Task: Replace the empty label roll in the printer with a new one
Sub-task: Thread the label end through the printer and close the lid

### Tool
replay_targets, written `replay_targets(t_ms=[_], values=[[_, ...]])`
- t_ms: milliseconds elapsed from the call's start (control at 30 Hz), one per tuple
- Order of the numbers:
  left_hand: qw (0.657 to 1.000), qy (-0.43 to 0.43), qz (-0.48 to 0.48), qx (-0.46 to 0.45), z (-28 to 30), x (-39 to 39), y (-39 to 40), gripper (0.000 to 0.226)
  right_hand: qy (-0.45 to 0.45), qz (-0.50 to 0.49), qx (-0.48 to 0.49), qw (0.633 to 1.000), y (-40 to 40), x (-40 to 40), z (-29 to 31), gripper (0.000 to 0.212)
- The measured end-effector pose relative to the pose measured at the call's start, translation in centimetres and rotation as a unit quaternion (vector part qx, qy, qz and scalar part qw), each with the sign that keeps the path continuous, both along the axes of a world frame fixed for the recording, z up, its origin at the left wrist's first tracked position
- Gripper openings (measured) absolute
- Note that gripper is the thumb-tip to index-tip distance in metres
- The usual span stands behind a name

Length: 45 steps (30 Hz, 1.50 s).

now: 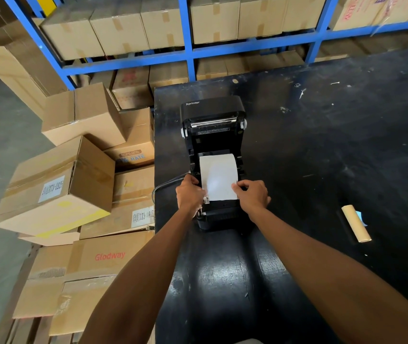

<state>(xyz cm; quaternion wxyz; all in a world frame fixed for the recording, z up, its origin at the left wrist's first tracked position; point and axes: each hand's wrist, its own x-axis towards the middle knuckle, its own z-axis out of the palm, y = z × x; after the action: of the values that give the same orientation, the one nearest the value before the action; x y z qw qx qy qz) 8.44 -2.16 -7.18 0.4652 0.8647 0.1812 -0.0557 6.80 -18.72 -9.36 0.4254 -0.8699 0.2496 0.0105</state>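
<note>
A black Xprinter label printer [212,112] stands on the black table [334,135] with its lid swung open toward the back. A white label roll [219,170] sits in its bay, and its paper is drawn forward over the front. My left hand [190,193] grips the paper's left edge beside the printer's left side. My right hand [252,193] pinches the right edge of the same paper. A bare brown cardboard core [356,223] lies on the table to the right, apart from both hands.
Cardboard boxes [56,187] are stacked on the floor against the table's left edge. Blue shelving [190,55] filled with more boxes rises behind the table. A grey cable [159,188] leaves the printer's left side.
</note>
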Motion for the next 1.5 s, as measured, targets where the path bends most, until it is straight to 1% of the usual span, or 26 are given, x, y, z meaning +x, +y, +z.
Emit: replay_targets(t_ms=[167, 333, 567, 800, 867, 967, 1100, 1233, 1267, 1300, 1367, 1400, 1433, 1500], values=[[1.000, -0.003, -0.025, -0.003, 0.1, 0.1, 0.5, 0.030, 0.012, 0.017, -0.010, 1.000, -0.3, 0.3, 0.0, 0.010], [0.998, 0.009, -0.056, 0.006, 0.2, 0.3, 0.7, 0.029, 0.015, 0.007, -0.005, 1.000, -0.6, 0.3, 0.2, 0.009], [0.998, -0.010, -0.053, 0.011, 0.0, 0.3, 0.9, 0.026, 0.021, 0.016, -0.032, 0.999, -0.8, 0.2, 0.5, 0.008], [0.997, 0.028, -0.069, -0.007, 0.7, 0.5, 0.9, 0.034, 0.037, 0.050, -0.073, 0.995, -0.9, 0.0, 0.8, 0.014], [0.998, 0.018, -0.057, -0.015, 0.7, 0.4, 0.9, 0.036, 0.040, 0.062, -0.093, 0.993, -0.9, 0.0, 1.0, 0.015], [0.999, 0.004, -0.049, -0.023, 0.3, 0.1, 0.9, 0.032, 0.046, 0.077, -0.113, 0.990, -1.1, -0.1, 1.1, 0.016], [0.997, 0.013, -0.078, -0.017, 0.3, 0.0, 1.0, 0.031, 0.027, 0.060, -0.089, 0.994, -1.1, -0.4, 0.9, 0.013], [0.996, 0.030, -0.085, -0.013, 0.6, 0.2, 0.9, 0.038, 0.000, 0.056, -0.060, 0.997, -0.9, -0.6, 0.7, 0.010], [0.996, 0.013, -0.089, -0.002, 0.6, 0.0, 0.8, 0.041, 0.000, 0.060, -0.061, 0.996, -1.0, -0.6, 0.7, 0.010], [0.995, -0.023, -0.097, 0.022, 0.6, -0.3, 0.6, 0.041, 0.002, 0.065, -0.066, 0.996, -1.1, -0.7, 0.6, 0.010], [0.978, -0.131, -0.134, 0.092, 0.2, -1.7, 0.3, 0.035, 0.005, 0.077, -0.079, 0.994, -1.3, -0.9, 0.4, 0.010], [0.958, -0.185, -0.177, 0.131, -0.1, -2.4, 0.3, 0.031, 0.006, 0.083, -0.083, 0.993, -1.3, -1.0, 0.3, 0.010], [0.929, -0.222, -0.240, 0.174, -0.5, -3.0, 0.5, 0.029, 0.007, 0.087, -0.086, 0.993, -1.4, -1.0, 0.2, 0.009], [0.862, -0.243, -0.359, 0.263, -1.4, -3.9, 1.1, 0.032, 0.005, 0.092, -0.091, 0.992, -1.5, -1.2, 0.2, 0.010]])
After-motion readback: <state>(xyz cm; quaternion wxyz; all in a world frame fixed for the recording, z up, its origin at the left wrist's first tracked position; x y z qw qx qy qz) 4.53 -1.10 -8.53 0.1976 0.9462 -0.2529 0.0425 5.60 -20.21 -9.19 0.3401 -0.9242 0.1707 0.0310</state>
